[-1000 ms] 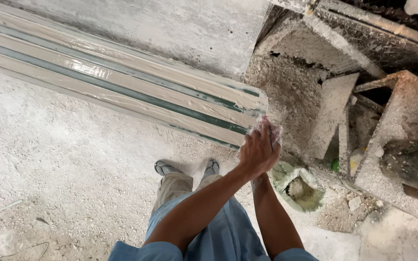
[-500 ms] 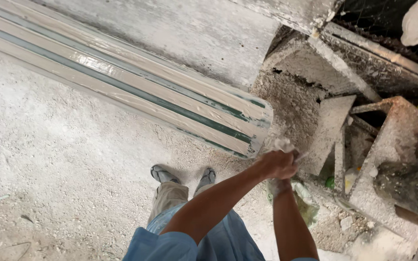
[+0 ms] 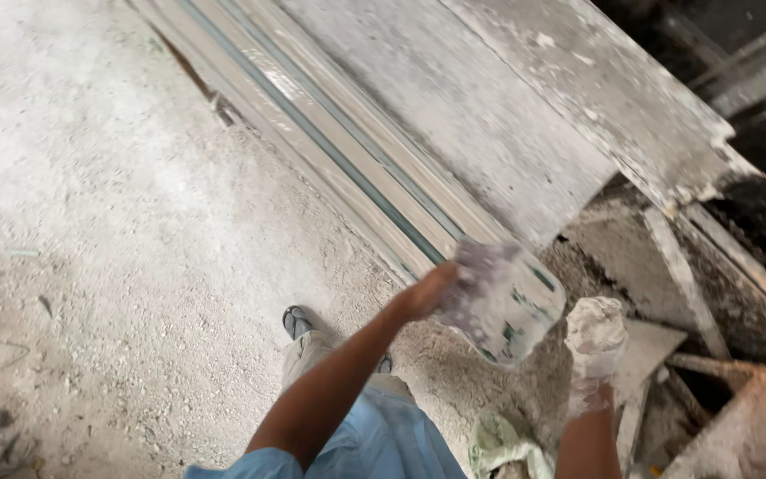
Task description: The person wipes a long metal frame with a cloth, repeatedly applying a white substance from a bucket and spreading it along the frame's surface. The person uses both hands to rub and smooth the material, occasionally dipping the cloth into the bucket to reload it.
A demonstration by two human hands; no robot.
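Note:
My left hand (image 3: pixel 425 293) reaches forward and grips a clear plastic bag (image 3: pixel 505 303) by its edge. The bag is smeared with white plaster and carries green print. It hangs in the air above the dusty floor. My right hand (image 3: pixel 594 341) is raised just right of the bag, close to it but apart. White plaster coats the whole hand and its fingers are curled into a fist. Whether anything lies inside the fist is hidden.
Long pale moulded strips (image 3: pixel 347 168) lie stacked on the gritty floor, running from top left to centre. A plaster-crusted board (image 3: pixel 596 106) lies beside them. Broken slabs and rubble (image 3: pixel 720 390) fill the right. My sandalled foot (image 3: pixel 297 321) and a greenish crumpled bag (image 3: pixel 500 448) are below.
My hands were together at the rubble's edge; now they are apart, the left lifting the plastic bag, the right raised beside it. The view has swung towards the strips.

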